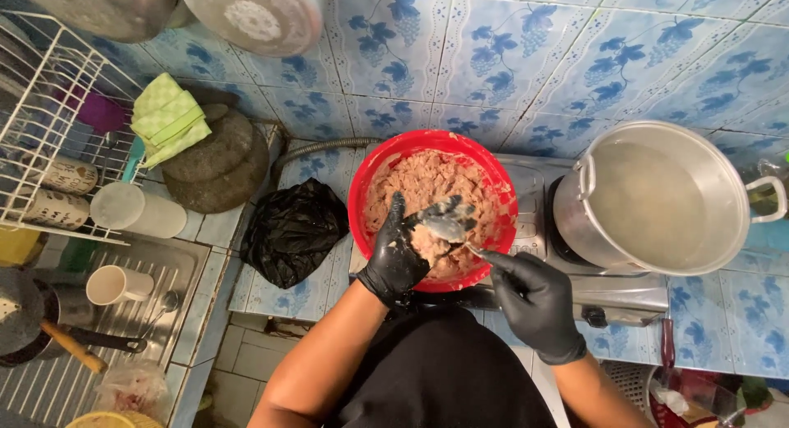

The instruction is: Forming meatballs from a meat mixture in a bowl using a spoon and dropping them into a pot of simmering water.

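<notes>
left hand (400, 260) black glove, bare forearm, fingers curled, pointing 1 o'clock | right hand (534, 301) gloved too, pinched shut, index aiming 10 o'clock
</notes>
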